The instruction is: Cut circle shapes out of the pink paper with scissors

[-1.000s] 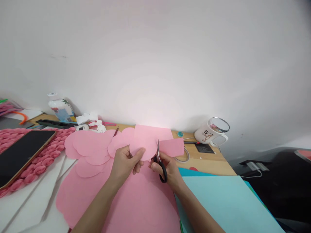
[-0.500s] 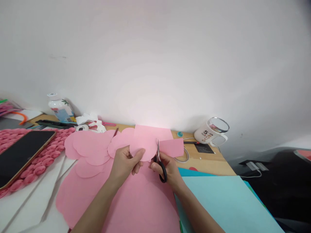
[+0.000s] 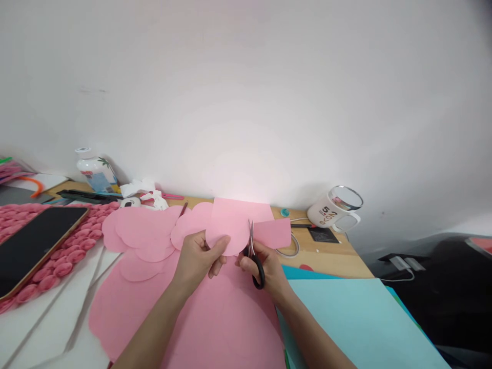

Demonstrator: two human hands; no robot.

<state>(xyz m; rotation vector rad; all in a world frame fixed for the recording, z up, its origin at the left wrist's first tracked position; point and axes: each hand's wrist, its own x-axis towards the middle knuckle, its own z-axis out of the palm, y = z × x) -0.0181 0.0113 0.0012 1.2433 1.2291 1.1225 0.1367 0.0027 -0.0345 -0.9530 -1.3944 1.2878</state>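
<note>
In the head view, the job right now looks like cutting a round shape from a piece of pink paper with the scissors. The pink paper is up between the two hands, over a big pink sheet. Its near edge is round, and its far part has straight sides, close to the wall. The left hand pinches the round part at its near left edge. The thumb lies on top of the paper, and the other fingers are bent, partly hidden, so there is no wide gap there. The right hand holds the scissors, with its fingers curled around the black handles. The blades point up toward the wall and lie at the right side of the round part. Their tips look just a little bit apart. A pink flap sticks out to the right of the blades. I cannot tell just where it joins the rest. The next snip, I think, needs the left hand to hold the paper firm and turn it a bit, so the blades follow the curve. If the paper bends or the blades stray, the round edge could get bumpy. The left fingers are on the paper, well away from the blades, but the right fingers are right beside its cut edge.
</note>
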